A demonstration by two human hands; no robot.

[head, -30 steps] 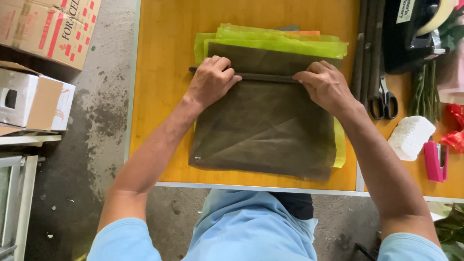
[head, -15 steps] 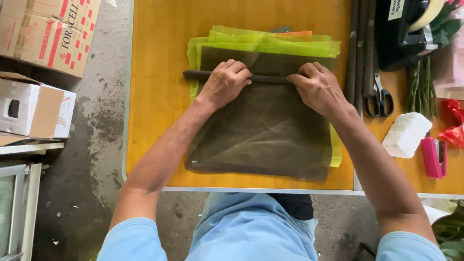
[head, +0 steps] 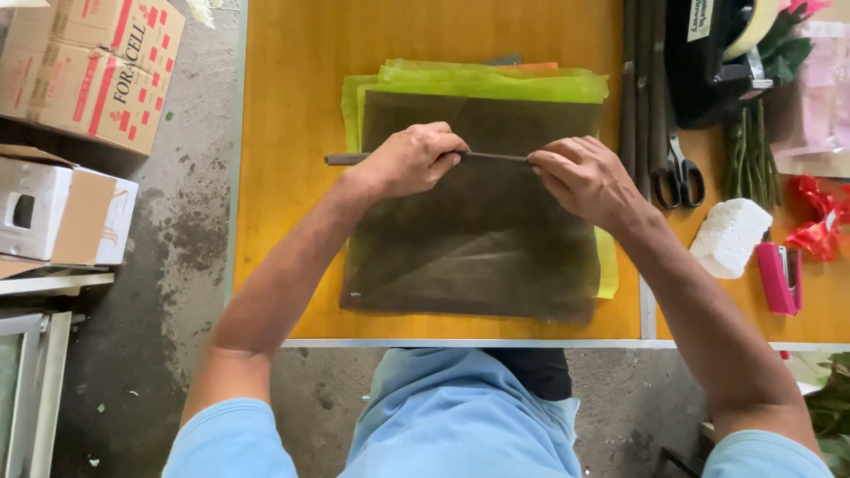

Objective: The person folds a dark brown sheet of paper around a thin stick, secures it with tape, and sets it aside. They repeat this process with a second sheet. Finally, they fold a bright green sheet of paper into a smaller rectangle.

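Observation:
A dark olive mesh sheet (head: 482, 239) lies on the orange table (head: 292, 177), on top of lime-green sheets (head: 496, 81) whose edges show at the far side and right. A thin dark stick (head: 345, 159) lies across the mesh. My left hand (head: 412, 159) grips the stick near its left end, which pokes out past the mesh. My right hand (head: 584, 181) pinches the stick and the mesh at its right part. The stretch of stick under both hands is hidden.
Right of the sheets lie dark rods (head: 639, 80), black scissors (head: 680, 173), green stems (head: 751, 150), a white foam block (head: 730, 237), a pink stapler (head: 779, 276), red ribbon (head: 819, 226) and a black tape dispenser (head: 708, 53). Cardboard boxes (head: 97, 66) stand on the floor at left.
Both hands have stayed on the stick across the mesh. The right hand has shifted its fingers from lying flat to pinching. The stick's left end pokes out further.

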